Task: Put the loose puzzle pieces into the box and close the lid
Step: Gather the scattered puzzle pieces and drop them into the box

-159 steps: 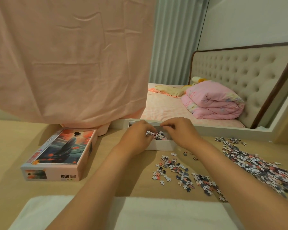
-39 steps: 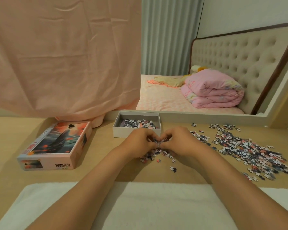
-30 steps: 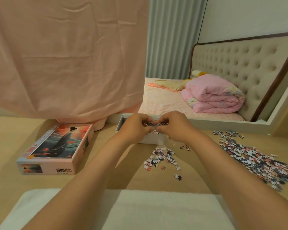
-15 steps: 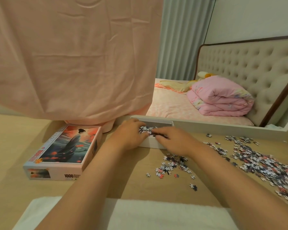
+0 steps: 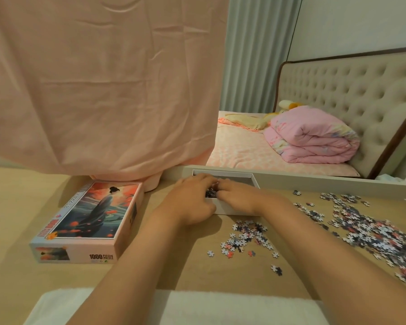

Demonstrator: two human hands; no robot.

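Since half a second before, both hands had sunk lower over the open box tray (image 5: 234,207), and the handful of puzzle pieces (image 5: 210,192) carried there now showed only as a dark cluster between them. Judged from that, another load was being let go into the tray, and the scoop-and-drop round was near its end.

The left hand (image 5: 192,202) lay palm down over the tray's near left corner, fingers loosely curled and close together. The right hand (image 5: 238,197) lay just right of it, fingers bent inward, tips touching the cluster. Whether either hand kept a real grip on the pieces could not be told (the fingers hid the contact).

Much remained outside the tray: a small scatter of loose pieces (image 5: 246,238) just in front of it, and a large heap (image 5: 370,228) well to its right. The printed lid (image 5: 92,219) lay left of the tray, face up, untouched, so closing was still some way off.
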